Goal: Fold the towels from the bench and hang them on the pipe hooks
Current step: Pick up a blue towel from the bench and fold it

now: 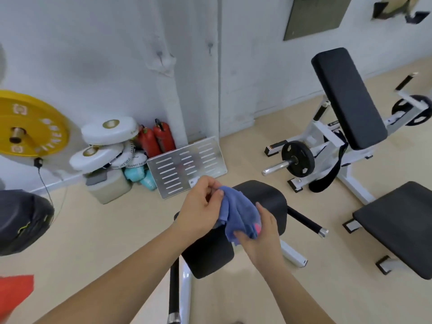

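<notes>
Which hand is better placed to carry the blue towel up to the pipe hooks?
Probably the left. The left hand pinches the blue towel at its upper edge, on the side nearer the pipe hooks; the right hand grips the lower end, farther from them.

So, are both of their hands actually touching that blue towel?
Touching. The head view shows the left hand pinching the top corner of the blue towel, and the right hand gripping its lower end.
</notes>
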`<state>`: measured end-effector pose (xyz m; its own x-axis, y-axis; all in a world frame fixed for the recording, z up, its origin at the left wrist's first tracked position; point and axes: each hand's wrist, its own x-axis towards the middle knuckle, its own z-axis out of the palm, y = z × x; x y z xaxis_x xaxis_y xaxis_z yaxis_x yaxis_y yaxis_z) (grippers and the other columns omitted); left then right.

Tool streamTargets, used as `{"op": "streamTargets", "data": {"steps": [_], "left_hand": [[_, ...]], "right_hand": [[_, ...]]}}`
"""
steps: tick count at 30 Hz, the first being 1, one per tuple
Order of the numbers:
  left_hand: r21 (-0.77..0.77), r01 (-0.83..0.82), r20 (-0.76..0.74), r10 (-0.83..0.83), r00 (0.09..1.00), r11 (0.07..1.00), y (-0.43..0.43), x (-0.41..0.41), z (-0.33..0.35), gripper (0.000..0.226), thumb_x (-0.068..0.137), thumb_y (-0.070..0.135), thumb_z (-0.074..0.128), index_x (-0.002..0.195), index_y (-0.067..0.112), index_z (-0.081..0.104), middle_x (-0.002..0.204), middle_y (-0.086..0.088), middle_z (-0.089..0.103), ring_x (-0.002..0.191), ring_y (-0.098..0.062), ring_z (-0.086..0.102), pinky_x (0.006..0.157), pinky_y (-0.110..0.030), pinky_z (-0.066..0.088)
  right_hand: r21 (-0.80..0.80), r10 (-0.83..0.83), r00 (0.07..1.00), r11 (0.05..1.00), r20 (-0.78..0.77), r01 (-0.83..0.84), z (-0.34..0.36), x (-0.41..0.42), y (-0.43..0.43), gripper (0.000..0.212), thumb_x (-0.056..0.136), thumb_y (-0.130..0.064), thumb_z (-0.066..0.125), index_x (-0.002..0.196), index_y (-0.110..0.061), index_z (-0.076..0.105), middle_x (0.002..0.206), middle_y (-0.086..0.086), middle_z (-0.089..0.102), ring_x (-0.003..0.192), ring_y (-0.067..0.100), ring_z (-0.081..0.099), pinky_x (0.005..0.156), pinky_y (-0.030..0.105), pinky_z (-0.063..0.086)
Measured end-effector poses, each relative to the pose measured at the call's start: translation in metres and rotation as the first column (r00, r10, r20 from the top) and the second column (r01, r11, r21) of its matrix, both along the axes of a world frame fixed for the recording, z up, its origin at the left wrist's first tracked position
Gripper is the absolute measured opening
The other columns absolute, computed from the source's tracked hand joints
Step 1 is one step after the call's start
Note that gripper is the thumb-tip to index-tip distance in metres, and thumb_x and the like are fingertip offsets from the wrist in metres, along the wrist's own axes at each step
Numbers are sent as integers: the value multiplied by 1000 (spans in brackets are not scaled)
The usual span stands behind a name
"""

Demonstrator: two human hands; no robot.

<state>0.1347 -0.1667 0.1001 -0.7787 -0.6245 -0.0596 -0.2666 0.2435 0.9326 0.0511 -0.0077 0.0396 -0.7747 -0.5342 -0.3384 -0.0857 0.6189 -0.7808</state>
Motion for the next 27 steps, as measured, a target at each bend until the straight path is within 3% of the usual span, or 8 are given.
{"op": "streamTargets", "data": {"steps": [2, 4, 6, 8, 13, 18, 20, 27], "left_hand": [[84, -41, -29, 44, 999, 996, -4, 13, 13, 9, 104, 16, 52, 99, 22, 57, 80, -6, 68, 68, -5, 60, 64, -15, 48], [154, -56, -53, 64, 997, 987, -8, 25, 24, 9, 104, 14, 52, 98, 18, 58, 75, 0, 67, 64, -2, 58, 61, -12, 46], [176, -72, -67, 85, 994, 982, -16, 40, 29, 8, 104, 13, 53, 100, 13, 60, 76, -1, 67, 64, -2, 58, 60, -12, 46], [179, -142, -40, 151, 988, 974, -28, 58, 29, 7, 104, 14, 54, 102, 11, 60, 80, -9, 66, 68, -6, 57, 60, -13, 47], [-32, -279, 163, 281, 946, 960, -50, 102, 18, 11, 95, 14, 61, 101, 24, 61, 93, 8, 66, 86, -13, 61, 78, -25, 52], [25, 209, 21, -209, 978, 978, -12, 137, 45, 64, 77, 22, 74, 132, 44, 51, 126, 19, 62, 116, -3, 63, 97, -30, 55], [54, 232, -17, -231, 973, 971, -4, 146, 47, 71, 76, 24, 81, 137, 44, 48, 123, 20, 66, 115, -2, 65, 99, -30, 55], [66, -50, -166, 60, 984, 997, -11, 170, 48, 23, 95, 0, 62, 98, 18, 75, 93, 8, 77, 88, -12, 74, 81, -26, 60]], "right_hand": [[-9, 119, 992, 993, -45, -119, 10, 1, -2, 98, 73, -31, 90, 151, -44, 33, 149, -26, 24, 131, -6, 32, 106, 23, 35], [-18, 287, 958, 958, -17, -287, 22, 11, -4, 65, 77, -29, 85, 127, -56, 54, 126, -40, 46, 109, -13, 48, 93, 16, 44], [-18, 269, 962, 963, -37, -270, 23, 22, -5, 20, 86, -34, 73, 104, -42, 70, 99, -16, 68, 89, 5, 67, 80, 34, 59], [-88, 143, 989, 986, -23, -145, 34, 34, -7, 7, 91, -37, 66, 92, -31, 70, 82, 0, 70, 75, 21, 71, 72, 48, 63], [-335, -26, 998, 942, -56, 6, 88, 63, -26, 26, 95, -21, 70, 79, -4, 58, 58, -4, 55, 51, 4, 53, 52, 19, 48], [-176, 98, 979, 976, -179, -130, 115, 89, -58, 30, 86, -42, 77, 73, -23, 59, 66, -5, 62, 66, 12, 63, 70, 29, 54], [-161, 106, 988, 979, -111, -123, 123, 97, -64, 30, 83, -42, 79, 77, -18, 63, 72, 3, 68, 73, 18, 70, 76, 37, 60], [-178, 181, 983, 966, -38, -185, 133, 114, -64, 37, 73, -51, 86, 83, -18, 71, 78, 4, 74, 77, 18, 73, 77, 37, 61]]}}
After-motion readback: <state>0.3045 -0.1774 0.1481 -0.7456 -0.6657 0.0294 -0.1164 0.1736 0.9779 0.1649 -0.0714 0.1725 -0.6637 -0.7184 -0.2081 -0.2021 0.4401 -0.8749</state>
